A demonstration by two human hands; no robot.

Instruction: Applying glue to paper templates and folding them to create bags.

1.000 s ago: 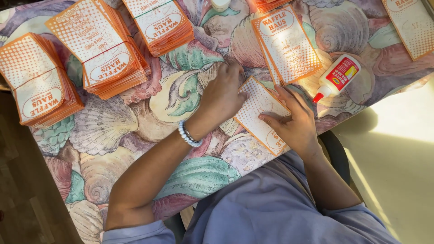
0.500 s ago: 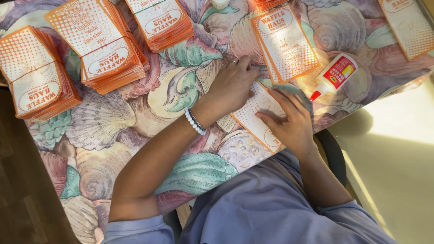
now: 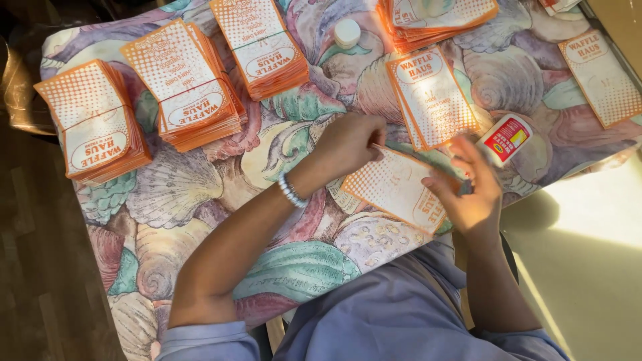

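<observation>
An orange and white paper bag (image 3: 394, 184) lies flat on the shell-patterned tablecloth (image 3: 200, 194) in front of me. My left hand (image 3: 348, 144), with a beaded bracelet at the wrist, pinches the bag's upper left corner. My right hand (image 3: 468, 190) hovers at the bag's right edge, fingers spread and blurred, the thumb touching the paper. A small glue bottle (image 3: 505, 138) with a red label lies just beyond my right fingers.
Three banded stacks of the same bags (image 3: 93, 130) (image 3: 184, 83) (image 3: 261, 43) sit at the left and back. Single bags (image 3: 431, 97) (image 3: 602, 77) lie further right, another stack (image 3: 435, 17) at the back. A white cap (image 3: 346, 31) rests near it. Floor lies right.
My right hand has lifted off the bag, where it was pressing flat, and opened its fingers. My left hand has shifted from lying on the bag to pinching its corner.
</observation>
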